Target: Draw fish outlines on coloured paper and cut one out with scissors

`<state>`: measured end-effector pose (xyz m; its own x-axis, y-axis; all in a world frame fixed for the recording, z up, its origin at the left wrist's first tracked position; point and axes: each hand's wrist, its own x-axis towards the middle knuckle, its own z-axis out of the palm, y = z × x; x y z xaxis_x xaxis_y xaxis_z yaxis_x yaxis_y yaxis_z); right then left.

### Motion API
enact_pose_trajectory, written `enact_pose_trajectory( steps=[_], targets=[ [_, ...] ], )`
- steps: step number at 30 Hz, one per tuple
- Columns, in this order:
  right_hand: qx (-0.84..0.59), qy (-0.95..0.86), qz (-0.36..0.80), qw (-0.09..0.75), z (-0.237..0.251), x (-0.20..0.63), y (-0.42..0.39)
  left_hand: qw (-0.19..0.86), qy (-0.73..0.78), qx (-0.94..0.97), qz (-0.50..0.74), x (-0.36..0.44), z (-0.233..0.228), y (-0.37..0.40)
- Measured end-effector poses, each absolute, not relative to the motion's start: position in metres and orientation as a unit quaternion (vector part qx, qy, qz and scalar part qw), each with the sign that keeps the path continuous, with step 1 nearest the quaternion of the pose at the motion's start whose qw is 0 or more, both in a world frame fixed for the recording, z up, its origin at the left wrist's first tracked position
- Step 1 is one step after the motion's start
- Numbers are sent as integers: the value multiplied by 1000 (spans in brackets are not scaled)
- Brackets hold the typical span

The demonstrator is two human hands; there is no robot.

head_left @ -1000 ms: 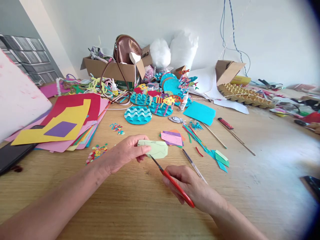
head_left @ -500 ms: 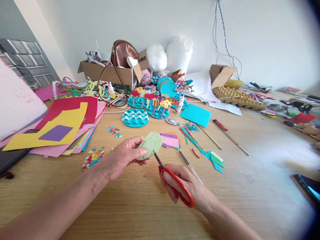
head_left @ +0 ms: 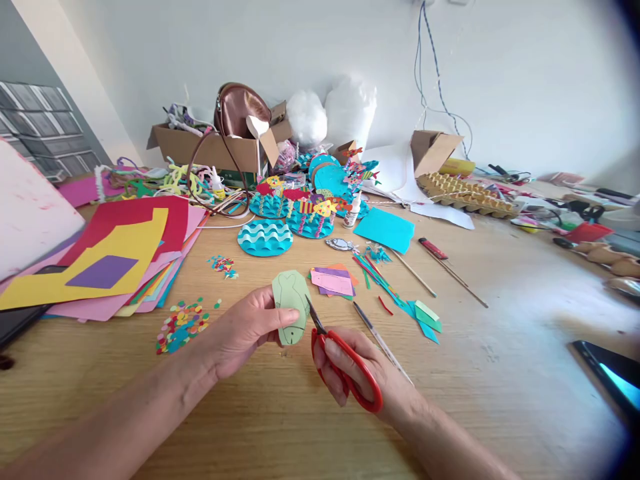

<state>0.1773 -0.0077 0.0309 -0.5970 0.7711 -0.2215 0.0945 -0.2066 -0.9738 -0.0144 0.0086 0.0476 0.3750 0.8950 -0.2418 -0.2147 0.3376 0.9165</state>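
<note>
— Wooden tabletop (head_left: pixel 500 400), how much of it is free around the work?

— Bare wood runs along the near edge and out to the right, up to a dark phone (head_left: pixel 607 377) lying at the right border. To the left, a stack of coloured paper sheets (head_left: pixel 125 260) fans out, with loose confetti dots (head_left: pixel 181 325) just in front of it.

— And the piece being cut?

— A pale green paper cutout (head_left: pixel 289 303) with a pencilled fish outline, held upright above the table, near the middle of the view.

— Who holds it?

— The left hand (head_left: pixel 245 330), thumb and fingers pinched shut on its lower left edge.

— The other hand?

— The right hand (head_left: pixel 357 377) has its fingers closed through the loops of red-handled scissors (head_left: pixel 345 363). The short blades point up and left, and their tips meet the cutout's right edge; I cannot tell how far apart the blades stand.

— What lies just beyond?

— A small pile of pink and purple paper pieces (head_left: pixel 333 281), a thin paintbrush (head_left: pixel 380 340) beside the right hand, then teal and green offcuts (head_left: pixel 425 319). Farther back sit blue wave discs (head_left: pixel 265 239) and a cardboard box (head_left: pixel 215 148) against the wall.
</note>
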Motion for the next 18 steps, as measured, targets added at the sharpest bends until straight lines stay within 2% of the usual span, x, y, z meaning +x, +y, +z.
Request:
enact_pose_trajectory(
  steps=[18],
  targets=[
    [-347, -556, 709, 261, 27, 173, -8, 699, 401, 363, 468, -4, 43, 6]
  ],
)
